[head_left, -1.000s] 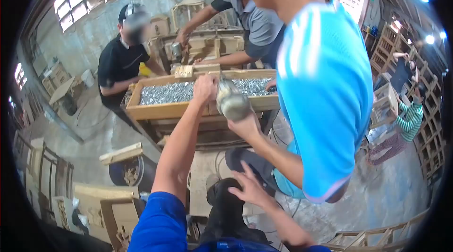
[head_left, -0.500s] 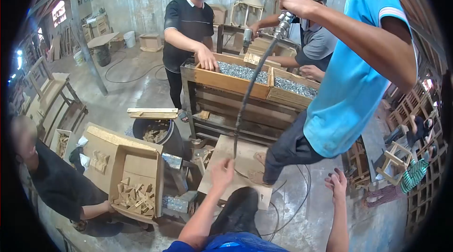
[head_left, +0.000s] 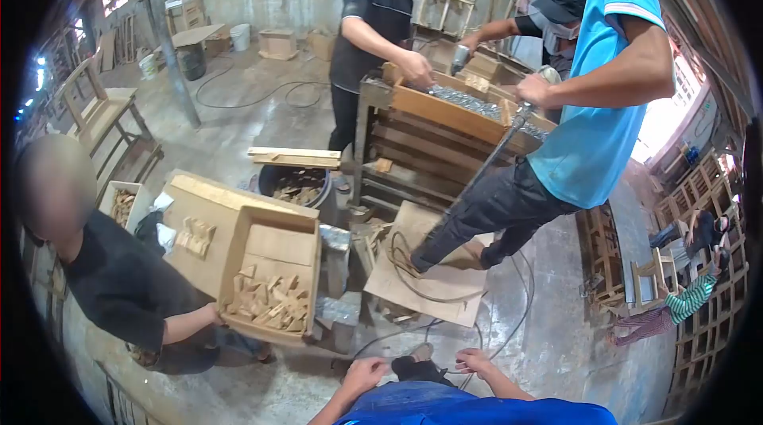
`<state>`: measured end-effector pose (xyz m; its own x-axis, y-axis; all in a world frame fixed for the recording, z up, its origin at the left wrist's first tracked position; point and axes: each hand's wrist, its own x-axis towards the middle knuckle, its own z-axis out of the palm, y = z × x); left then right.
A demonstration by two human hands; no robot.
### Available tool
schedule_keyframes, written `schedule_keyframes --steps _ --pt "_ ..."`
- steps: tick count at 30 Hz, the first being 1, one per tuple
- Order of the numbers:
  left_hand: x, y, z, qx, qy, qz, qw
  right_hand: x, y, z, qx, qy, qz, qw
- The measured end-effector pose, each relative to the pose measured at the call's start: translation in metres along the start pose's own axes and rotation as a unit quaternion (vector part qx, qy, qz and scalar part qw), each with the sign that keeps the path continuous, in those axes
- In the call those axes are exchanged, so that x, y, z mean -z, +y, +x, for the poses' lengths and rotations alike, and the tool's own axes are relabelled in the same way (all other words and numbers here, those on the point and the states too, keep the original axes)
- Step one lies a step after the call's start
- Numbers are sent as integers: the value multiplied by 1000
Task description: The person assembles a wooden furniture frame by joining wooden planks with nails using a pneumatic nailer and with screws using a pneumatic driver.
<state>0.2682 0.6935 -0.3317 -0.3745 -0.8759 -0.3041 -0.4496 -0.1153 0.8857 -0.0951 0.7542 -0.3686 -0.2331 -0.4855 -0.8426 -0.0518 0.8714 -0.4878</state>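
Low in front of my body, my left hand (head_left: 366,373) is loosely bent, with nothing visible in it. My right hand (head_left: 474,363) is a short way across from it, fingers apart and holding nothing. Both are above the floor near a dark hose (head_left: 513,337) that loops there; neither visibly touches it. Beyond them a flat board (head_left: 453,310) lies on the floor. To the left, a cardboard box (head_left: 274,246) holds several small wooden pieces (head_left: 270,298), and a seated person's hand (head_left: 208,315) is at its near corner.
A person in a light blue shirt (head_left: 608,139) stands ahead, gripping an upright hose (head_left: 493,161). Behind, two people work around wooden trays (head_left: 445,117) of metal fasteners (head_left: 469,103). A dark bucket (head_left: 327,204) holds wood scraps. A wooden chair (head_left: 103,99) stands at far left.
My hands have drawn back toward my body and closer together; the left has moved away from the hose. The person in light blue has lowered the hose's top end. My view has shifted.
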Motion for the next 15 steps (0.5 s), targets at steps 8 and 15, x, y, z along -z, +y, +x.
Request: schedule_keyframes --steps 8,15 --pt "39 -205 -183 295 126 84 943 -149 -56 20 270 -235 -335 872" --pt "-68 -225 -324 366 502 101 777 -276 -94 -19 271 -569 -496 597"
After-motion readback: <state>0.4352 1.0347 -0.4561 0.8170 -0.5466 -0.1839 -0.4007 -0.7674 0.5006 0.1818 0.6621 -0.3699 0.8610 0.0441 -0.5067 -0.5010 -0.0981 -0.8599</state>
